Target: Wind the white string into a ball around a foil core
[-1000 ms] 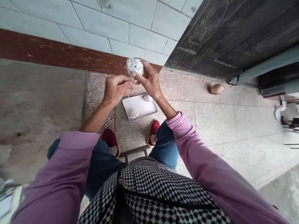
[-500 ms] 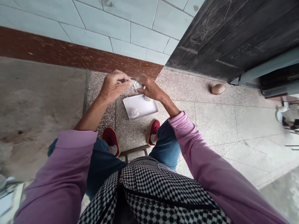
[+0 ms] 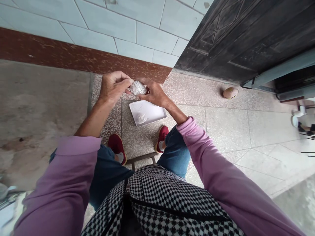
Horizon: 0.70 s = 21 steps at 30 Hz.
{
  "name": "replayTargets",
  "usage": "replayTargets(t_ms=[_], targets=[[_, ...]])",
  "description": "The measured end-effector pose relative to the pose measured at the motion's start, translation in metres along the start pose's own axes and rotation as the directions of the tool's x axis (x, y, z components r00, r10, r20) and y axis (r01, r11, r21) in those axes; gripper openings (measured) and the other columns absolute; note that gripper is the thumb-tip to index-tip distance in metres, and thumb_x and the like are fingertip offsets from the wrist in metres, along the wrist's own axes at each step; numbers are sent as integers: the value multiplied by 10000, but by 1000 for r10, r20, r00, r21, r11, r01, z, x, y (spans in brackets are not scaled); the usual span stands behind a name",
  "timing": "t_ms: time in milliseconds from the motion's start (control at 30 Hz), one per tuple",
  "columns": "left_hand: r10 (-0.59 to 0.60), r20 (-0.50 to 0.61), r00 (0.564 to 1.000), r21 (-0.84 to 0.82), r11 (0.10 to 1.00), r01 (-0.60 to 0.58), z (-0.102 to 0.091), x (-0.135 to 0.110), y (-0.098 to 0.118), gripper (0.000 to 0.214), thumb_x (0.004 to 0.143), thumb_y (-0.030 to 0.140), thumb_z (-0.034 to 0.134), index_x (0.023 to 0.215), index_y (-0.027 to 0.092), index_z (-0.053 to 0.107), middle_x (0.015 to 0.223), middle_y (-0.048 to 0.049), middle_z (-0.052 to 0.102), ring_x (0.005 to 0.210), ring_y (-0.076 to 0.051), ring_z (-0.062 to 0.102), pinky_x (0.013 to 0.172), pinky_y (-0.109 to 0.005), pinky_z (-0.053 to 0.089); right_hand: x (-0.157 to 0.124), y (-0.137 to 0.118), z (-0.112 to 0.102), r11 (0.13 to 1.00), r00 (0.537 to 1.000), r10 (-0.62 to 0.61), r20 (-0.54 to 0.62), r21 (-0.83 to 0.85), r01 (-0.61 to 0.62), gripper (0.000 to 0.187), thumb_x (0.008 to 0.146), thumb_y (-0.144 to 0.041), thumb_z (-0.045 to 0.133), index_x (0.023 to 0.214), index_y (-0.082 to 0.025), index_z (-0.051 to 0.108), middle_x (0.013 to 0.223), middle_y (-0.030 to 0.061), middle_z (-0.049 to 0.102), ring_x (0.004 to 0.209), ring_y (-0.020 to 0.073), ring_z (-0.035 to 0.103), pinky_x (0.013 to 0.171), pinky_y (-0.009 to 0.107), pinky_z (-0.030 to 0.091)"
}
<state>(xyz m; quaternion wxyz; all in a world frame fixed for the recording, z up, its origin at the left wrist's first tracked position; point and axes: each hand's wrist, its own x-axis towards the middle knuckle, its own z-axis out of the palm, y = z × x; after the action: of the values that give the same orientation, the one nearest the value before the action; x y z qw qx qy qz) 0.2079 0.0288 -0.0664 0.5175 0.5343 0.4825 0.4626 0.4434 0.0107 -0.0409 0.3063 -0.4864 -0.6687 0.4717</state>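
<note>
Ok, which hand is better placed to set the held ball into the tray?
Likely the right hand: it curls about the white ball and appears nearer the tray. The left hand is only at the ball's left edge.

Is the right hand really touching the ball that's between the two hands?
Touching. The head view shows the right hand curled around one side of the ball, with no gap.

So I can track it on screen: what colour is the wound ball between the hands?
White; the wound ball shows best in the head view.
</note>
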Motion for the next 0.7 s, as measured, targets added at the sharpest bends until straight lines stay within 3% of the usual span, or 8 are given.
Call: replayTargets(t_ms=[133,300,367,467,533,633,700], targets=[[-65,50,997,-126,989,71,-2,-3,10,426,816,543,1041,924,260,741,850,-26,754,805,-207,622,728,-435,613,-5,-6,0,993,997,-5,74,116,-4,578,1043,-634,1064,1347,-179,882,1246,79,914,1200,255,823,962,319,714],[-111,39,993,-289,950,117,10,-3,19,538,668,588,1117,861,274,726,796,-34,734,771,-199,586,620,-346,462,-6,-15,-7,949,988,-70,139,315,23,811,1024,-869,1031,1473,-207,895,1296,73,935,1260,240,835,908,261,753],[-98,38,994,-259,960,104,15,-3,19,526,715,598,1103,861,274,715,764,-26,693,723,-180,535,605,-347,386,-2,-16,-9,941,987,-98,130,333,49,881,986,-923,1037,1511,-227,908,1326,64,950,1322,260,825,953,295,780],[-20,39,999,-150,988,26,16,-5,19,454,900,573,1037,861,273,699,707,10,624,636,-147,434,598,-369,330,7,-8,-10,944,991,-104,88,323,70,958,1080,-1046,824,1537,-211,919,1301,53,949,1410,263,807,1036,324,760],[35,68,997,-73,997,-30,16,-8,19,342,981,471,973,861,261,731,728,9,680,614,-138,425,592,-368,337,13,-1,-11,949,998,-60,0,311,57,1058,1114,-1076,731,1652,-174,859,1399,73,932,1368,246,796,1013,340,749],[57,140,989,27,998,-61,16,-14,22,165,1001,334,887,885,242,812,803,-9,795,634,-145,483,591,-350,390,17,9,-17,961,984,17,-179,275,33,1186,1057,-1065,849,1834,-183,691,1725,131,813,1347,262,763,943,376,765],[48,171,984,83,995,-63,18,-17,23,162,1010,320,883,885,235,826,804,-16,803,650,-153,514,609,-344,429,17,12,-25,976,994,14,-106,219,10,1141,1031,-999,952,1860,-270,661,1808,107,756,1494,321,714,995,412,777]])
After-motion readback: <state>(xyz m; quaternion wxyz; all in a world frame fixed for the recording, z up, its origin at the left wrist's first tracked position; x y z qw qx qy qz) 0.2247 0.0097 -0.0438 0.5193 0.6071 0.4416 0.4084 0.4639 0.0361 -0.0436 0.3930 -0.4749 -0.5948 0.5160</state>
